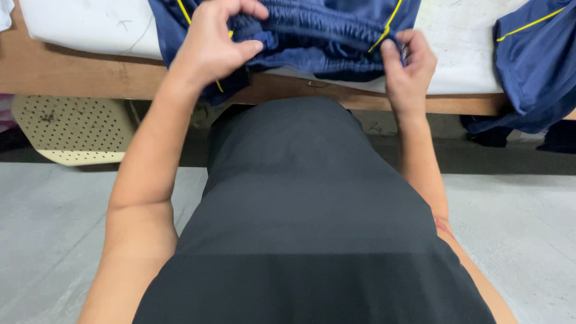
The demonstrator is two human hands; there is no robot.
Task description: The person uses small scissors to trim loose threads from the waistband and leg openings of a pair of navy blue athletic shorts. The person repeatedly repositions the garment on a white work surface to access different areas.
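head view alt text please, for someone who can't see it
Both hands, left hand and right hand, grip the gathered waistband of navy shorts with yellow piping at a wooden table's edge. Another navy garment lies to the right.

Even, diffuse overhead light filled the scene, without glare. The white table cover point(90, 24) was brightest, nearly washed out. Deep shadow lay beneath the wooden table edge point(72, 75). The black shirt point(312, 222) lost nearly all fold detail. Focus was sharp throughout; the table edge bowed slightly toward the frame's sides.
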